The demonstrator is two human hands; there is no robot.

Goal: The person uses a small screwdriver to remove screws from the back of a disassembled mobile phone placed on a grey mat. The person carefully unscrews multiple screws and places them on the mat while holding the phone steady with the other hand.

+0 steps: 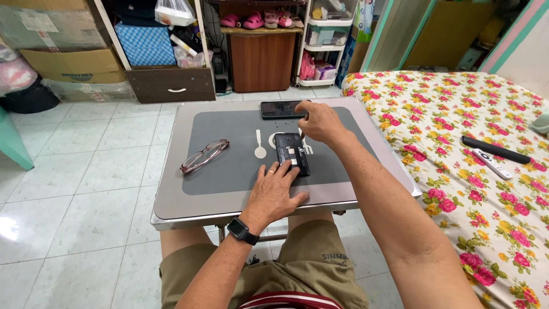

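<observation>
1. Two phones are being handled on the counter point(171, 189): an opened black phone with its back cover off point(291, 153) is lying near the middle, and a second dark phone point(281, 109) is lying flat at the far edge.
2. The opened phone is being steadied by the left hand point(274, 191), which is resting palm down on the near side with its fingertips point(284, 167) touching the phone's near end; its grip is spread flat and nothing is being clasped.
3. The far phone is being reached for by the right hand point(320, 121), its fingers curled narrow at that phone's right end; whether anything small is being pinched cannot be told.
4. Judged from this, the step is best served if the opened phone is being kept pressed flat, so that its exposed inside is not being shifted while the other hand is working.
5. Light, even pressure is being called for, since the counter's grey mat looks smooth and a phone could be slid off line.
6. A pair of glasses point(204, 155) is lying to the left, well apart, and is not being disturbed.
7. Two remote controls point(494, 154) are lying on the flowered bed point(457, 114) at the right.
</observation>
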